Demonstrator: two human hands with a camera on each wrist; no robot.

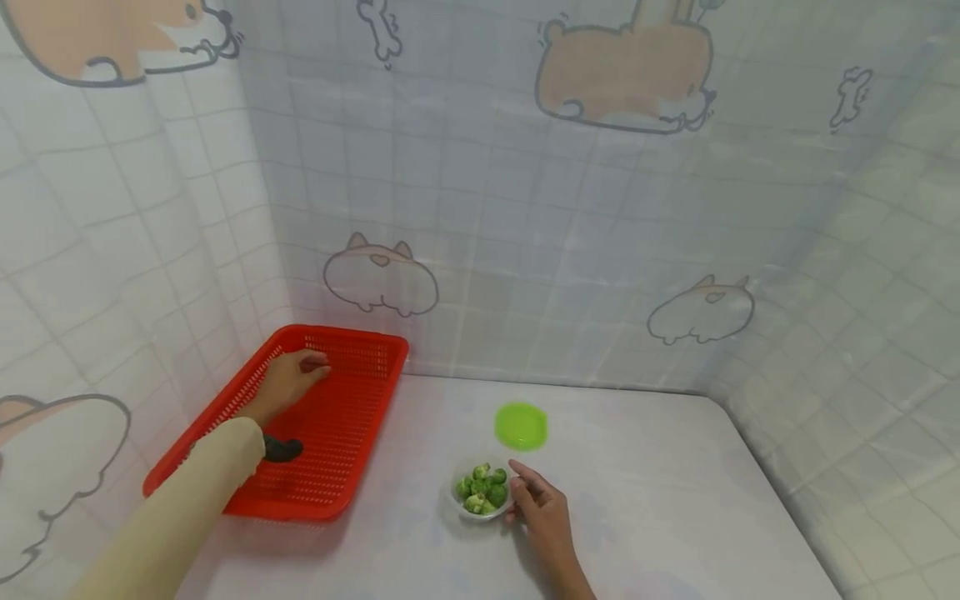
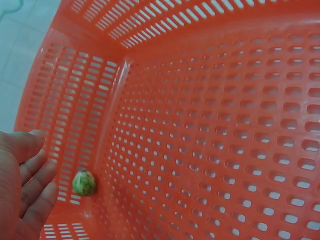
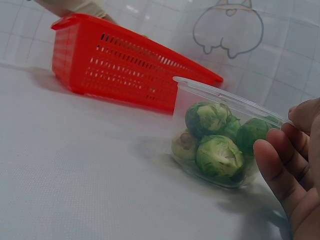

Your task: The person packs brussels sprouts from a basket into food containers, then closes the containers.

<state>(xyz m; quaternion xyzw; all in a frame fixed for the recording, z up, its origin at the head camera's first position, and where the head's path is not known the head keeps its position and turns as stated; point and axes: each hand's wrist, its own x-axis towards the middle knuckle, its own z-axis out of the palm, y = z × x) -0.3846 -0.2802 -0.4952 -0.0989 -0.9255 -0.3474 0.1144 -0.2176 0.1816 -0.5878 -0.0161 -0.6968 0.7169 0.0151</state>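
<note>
Inside the red basket, my left hand (image 1: 288, 383) hovers with relaxed, slightly bent fingers and holds nothing. One Brussels sprout (image 2: 84, 182) lies against the basket's side wall, just past those fingertips in the left wrist view; the arm hides it in the head view. A clear plastic container (image 1: 480, 518) stands on the table, filled with several Brussels sprouts (image 3: 220, 156). At its right side is my right hand (image 1: 545, 512), thumb tip right at the rim and loosely bent fingers along the outer wall.
The red basket (image 1: 386, 417) stands at the table's left, with slotted walls and floor. Behind the container lies a bright green round dish or lid (image 1: 521, 427). A dark rounded thing (image 1: 282, 450) sits by the left cuff. Patterned sheeting (image 1: 487, 208) encloses the white table (image 1: 637, 483).
</note>
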